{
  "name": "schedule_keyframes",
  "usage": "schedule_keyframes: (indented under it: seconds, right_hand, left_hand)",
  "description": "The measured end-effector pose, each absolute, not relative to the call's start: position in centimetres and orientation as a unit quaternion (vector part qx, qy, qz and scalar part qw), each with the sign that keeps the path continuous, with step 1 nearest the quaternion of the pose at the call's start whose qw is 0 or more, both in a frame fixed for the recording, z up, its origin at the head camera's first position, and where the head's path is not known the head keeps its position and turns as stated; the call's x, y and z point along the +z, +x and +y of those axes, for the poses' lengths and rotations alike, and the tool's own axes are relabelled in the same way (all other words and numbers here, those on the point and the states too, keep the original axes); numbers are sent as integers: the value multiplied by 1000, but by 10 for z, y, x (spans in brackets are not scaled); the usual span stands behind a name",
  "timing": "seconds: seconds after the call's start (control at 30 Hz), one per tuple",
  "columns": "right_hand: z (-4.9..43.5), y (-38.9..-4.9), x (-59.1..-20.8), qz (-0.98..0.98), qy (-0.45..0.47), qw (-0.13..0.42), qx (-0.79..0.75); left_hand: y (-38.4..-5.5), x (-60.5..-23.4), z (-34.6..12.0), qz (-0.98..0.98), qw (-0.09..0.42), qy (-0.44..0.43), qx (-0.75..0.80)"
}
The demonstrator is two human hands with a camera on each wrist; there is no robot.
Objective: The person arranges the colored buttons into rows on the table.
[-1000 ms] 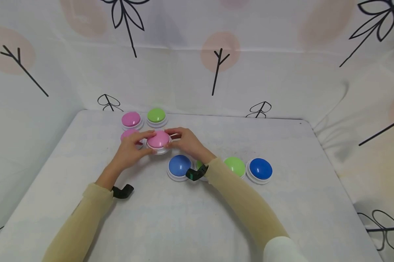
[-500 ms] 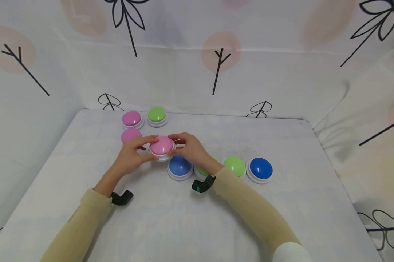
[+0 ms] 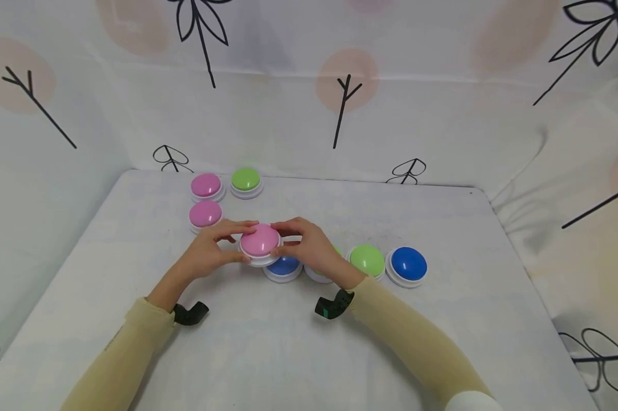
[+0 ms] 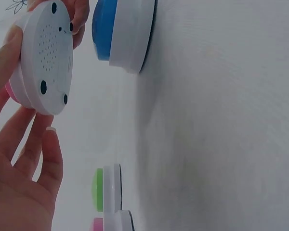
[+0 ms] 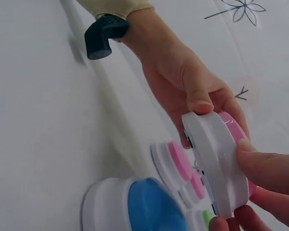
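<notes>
Since a second ago both hands have carried the pink button (image 3: 260,240) toward the person and a little to the right, so that it now hangs over the near blue button (image 3: 283,267) instead of beside the pink pair at the back.

Going from the left: two pink buttons (image 3: 205,213) and a green button (image 3: 245,180) sit at the far left of the table (image 3: 134,268), well apart from the hands. The left hand (image 3: 206,255) pinches the lifted button's left rim, thumb on the near side and fingers over the far edge. The left wrist view shows its white underside (image 4: 47,57) clear of the table and tilted (a two-sided pinch on the rim keeps the dome from being pressed, I'd judge). The right hand (image 3: 309,249) grips the opposite rim the same way, hiding most of a green button beneath its wrist. Further right stand a second green button (image 3: 368,260) and another blue button (image 3: 408,264), side by side.
</notes>
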State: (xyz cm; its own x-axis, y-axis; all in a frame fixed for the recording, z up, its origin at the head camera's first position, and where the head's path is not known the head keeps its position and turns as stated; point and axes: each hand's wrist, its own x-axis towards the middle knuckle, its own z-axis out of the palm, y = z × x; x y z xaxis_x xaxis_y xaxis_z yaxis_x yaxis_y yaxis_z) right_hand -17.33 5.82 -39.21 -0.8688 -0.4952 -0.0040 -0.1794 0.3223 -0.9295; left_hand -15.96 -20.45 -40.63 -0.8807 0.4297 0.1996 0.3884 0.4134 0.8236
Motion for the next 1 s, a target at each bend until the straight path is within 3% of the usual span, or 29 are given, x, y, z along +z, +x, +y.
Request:
schedule_keyframes:
  seconds: [0.27,0.8,1.0]
  right_hand:
    - [66,-158,-396,800,-200,148,-545]
    - [83,-132,-410,804,-213,100,-546]
    - [88,-118,-416,779,-223,111,-575]
  left_hand:
    - [-155,-411,-202,824,62,261,500]
    - [-146,-416,-196,774,109,332,529]
    - [-141,-418,-192,771,133,343,520]
